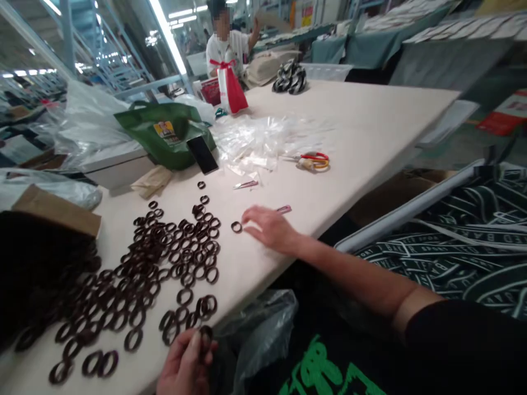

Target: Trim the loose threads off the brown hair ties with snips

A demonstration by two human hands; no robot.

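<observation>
Many dark brown rings [164, 258] lie spread over the white table [362, 120] in front of me. My right hand [269, 227] rests flat on the table, fingers stretched toward a single ring [236, 226] at its fingertips. My left hand [187, 365] is at the table's near edge, fingers closed on one or more dark rings [205, 336]. A large dark heap of rings [37, 269] sits at the far left.
A black phone [202, 154], a green bag [164, 131], clear plastic bags [255, 140], red-handled scissors [313, 161] and small tweezers [246, 185] lie further up the table. A person [226, 46] works at the far end. A plastic bag [259, 334] hangs below the table edge.
</observation>
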